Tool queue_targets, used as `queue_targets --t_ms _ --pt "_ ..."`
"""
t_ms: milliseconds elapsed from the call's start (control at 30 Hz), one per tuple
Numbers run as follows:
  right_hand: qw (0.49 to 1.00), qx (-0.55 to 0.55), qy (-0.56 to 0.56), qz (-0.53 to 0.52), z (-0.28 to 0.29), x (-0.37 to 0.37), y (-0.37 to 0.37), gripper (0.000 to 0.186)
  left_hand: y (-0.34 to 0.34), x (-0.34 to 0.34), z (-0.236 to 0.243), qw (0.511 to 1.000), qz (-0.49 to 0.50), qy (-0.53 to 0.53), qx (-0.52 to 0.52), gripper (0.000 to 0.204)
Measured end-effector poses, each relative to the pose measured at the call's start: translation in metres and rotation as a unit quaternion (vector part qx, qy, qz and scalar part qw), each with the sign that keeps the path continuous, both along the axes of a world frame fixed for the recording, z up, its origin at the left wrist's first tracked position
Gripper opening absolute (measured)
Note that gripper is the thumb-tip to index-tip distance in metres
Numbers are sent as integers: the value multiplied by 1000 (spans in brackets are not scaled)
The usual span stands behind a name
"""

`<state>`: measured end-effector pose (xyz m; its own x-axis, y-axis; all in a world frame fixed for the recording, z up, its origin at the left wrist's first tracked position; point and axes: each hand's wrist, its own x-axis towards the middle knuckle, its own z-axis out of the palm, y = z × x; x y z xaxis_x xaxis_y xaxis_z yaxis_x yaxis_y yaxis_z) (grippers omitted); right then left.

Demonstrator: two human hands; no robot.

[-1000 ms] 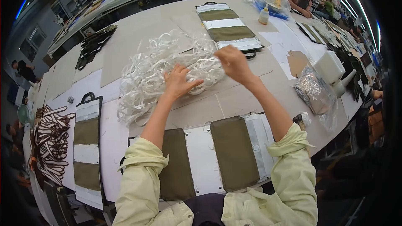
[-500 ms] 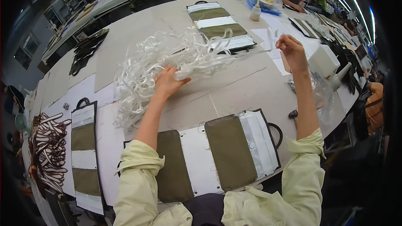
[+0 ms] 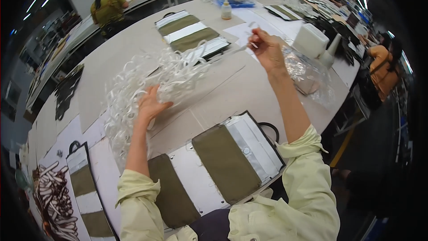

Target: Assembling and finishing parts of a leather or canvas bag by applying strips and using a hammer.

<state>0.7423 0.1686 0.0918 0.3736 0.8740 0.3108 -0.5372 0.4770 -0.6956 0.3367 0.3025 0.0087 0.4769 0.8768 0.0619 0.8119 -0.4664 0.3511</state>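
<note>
A large tangled heap of narrow white strips (image 3: 125, 87) lies on the table. My left hand (image 3: 151, 103) rests against the heap's near side, thumb and fingers spread. To the right, raised off the table, my right hand (image 3: 266, 51) pinches the end of a white strip (image 3: 243, 49) that stretches back toward the heap. In front of me lies an open panel (image 3: 227, 163) of olive fabric and white sections with a black edge and handle; my forearms pass over and beside it.
A similar panel (image 3: 84, 192) lies at left beside a pile of brown-and-white strips (image 3: 55, 201). Another panel (image 3: 189, 31) lies beyond the heap. A small glue bottle (image 3: 226, 10), a white jug (image 3: 310, 40) and clear plastic bags (image 3: 312, 78) stand or lie rightward. Co-workers sit around.
My view has turned to the right, so most things sit further left. The right hand still pinches the strip, and the left hand stays spread at the heap.
</note>
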Motion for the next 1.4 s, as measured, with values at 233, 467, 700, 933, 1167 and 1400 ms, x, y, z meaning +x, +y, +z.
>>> queue_targets --t_ms 233,467,700,933,1167,1400 --pt "989 29 -119 79 75 -109 -14 21 -55 80 96 936 -209 -251 128 64" --pt "989 71 -123 51 82 -119 -9 21 -48 94 74 905 -201 -375 4 16" --pt "980 -92 -168 -51 -34 -132 34 21 -28 86 72 892 -139 -423 79 15" --pt "920 -54 -343 -180 -36 -198 49 21 -17 77 53 873 -142 -467 10 19" --pt "903 -16 -390 -180 -44 -177 50 21 -29 69 57 854 -97 -498 -118 25" --pt "906 -12 -409 -108 -36 -161 46 17 -27 71 45 861 -141 -480 -95 24"
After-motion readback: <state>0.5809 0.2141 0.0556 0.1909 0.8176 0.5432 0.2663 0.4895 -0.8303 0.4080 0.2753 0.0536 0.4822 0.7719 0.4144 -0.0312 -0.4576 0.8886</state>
